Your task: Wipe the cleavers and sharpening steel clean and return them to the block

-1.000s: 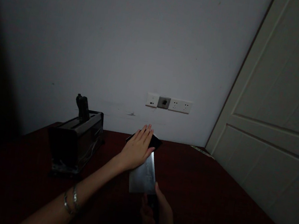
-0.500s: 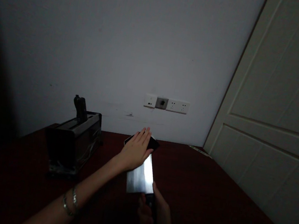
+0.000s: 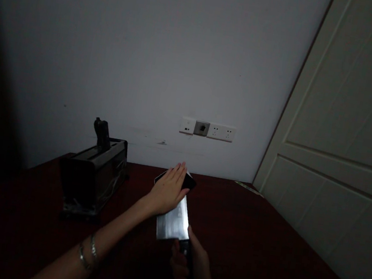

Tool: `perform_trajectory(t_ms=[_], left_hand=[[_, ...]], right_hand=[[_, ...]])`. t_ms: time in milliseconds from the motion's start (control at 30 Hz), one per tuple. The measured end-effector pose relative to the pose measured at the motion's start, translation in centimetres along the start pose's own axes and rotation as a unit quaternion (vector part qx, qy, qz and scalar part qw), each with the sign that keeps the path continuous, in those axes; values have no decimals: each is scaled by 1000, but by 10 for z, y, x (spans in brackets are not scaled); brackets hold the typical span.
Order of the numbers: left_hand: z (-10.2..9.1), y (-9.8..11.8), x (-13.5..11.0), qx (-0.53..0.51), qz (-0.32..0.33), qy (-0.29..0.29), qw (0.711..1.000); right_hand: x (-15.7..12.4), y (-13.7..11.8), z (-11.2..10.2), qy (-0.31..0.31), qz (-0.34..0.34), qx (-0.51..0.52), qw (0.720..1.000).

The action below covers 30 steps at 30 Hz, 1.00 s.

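A cleaver [image 3: 173,223] with a broad shiny blade points away from me over the dark red table. My right hand [image 3: 199,263] is wrapped round its black handle [image 3: 185,249]. Across the far part of the blade lies my left hand [image 3: 167,191], palm down, with its fingers stretched out and close together. Under those fingers is a flat black piece [image 3: 189,182] with a pale edge. Its kind cannot be made out, and the hand covers much of it along with the blade's far end.
To the left stands a block-shaped knife holder [image 3: 91,172] with a black handle [image 3: 102,134] sticking up from its top. Sockets [image 3: 221,132] sit on the wall behind the table [image 3: 244,240]. A pale panelled door [image 3: 326,177] borders the right side.
Both hands and the cleaver have shifted only slightly. The bright glare on the blade has dimmed, and the left fingertips sit a little lower in view.
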<state>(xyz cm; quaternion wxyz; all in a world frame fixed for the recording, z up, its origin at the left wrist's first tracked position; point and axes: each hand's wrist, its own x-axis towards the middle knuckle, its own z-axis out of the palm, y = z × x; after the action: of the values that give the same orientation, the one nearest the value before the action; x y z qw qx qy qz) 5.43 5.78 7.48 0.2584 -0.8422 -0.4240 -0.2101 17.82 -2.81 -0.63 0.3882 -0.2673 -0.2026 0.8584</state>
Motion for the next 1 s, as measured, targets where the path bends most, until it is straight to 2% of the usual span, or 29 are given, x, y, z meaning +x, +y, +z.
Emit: perform_trajectory(t_ms=[167,233,367,467,667,733,900,1000], left_hand=[[-7,27,-18,-5,55,-8,998],[-7,27,-17,-6,51,-13,999],[3,5,2,4,-13,-20,1000],[7,-4,11,11,-29,-17,999],[-10,22,-7,6,24,-2,1000],[-13,24,-11,5,28,0,1000],[-9,2,-1,13,-63,19,998],[-11,1,0,19,-93,37,995]], right_hand=[[0,-9,-3,-16,-1,10,1000],[1,-8,-5,-29,2,9,1000],[2,-4,-5,-61,23,5,998],[-1,-5,-3,-68,23,7,997],[-5,-14,-1,-53,4,16,998],[-6,-13,0,-52,6,13,999],[-7,-5,2,-49,-5,-12,999],[-7,-5,1,-73,-25,-29,997]])
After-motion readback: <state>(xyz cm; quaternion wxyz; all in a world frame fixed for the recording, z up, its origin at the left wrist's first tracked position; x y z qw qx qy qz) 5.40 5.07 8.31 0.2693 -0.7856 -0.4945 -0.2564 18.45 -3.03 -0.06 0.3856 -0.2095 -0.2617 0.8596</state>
